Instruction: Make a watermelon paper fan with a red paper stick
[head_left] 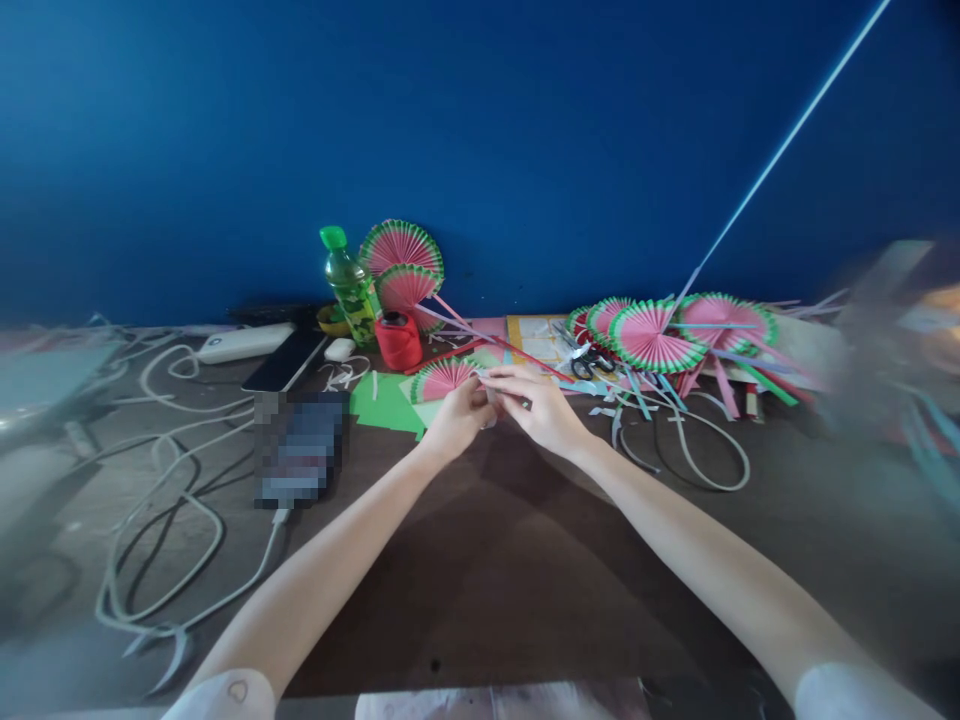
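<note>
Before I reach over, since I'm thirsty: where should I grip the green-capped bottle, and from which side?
Likely the bottle's neck, under the green cap, from the left: it narrows there, while watermelon paper fans crowd its right.

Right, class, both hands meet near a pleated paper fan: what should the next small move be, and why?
Probably ease the right hand slightly aside while the left hand steadies the small whitish piece. Both hands crowd around it and seem to hide part of it, so its shape is hard to judge; the pink-and-green pleated paper fan lies just beyond.
</note>
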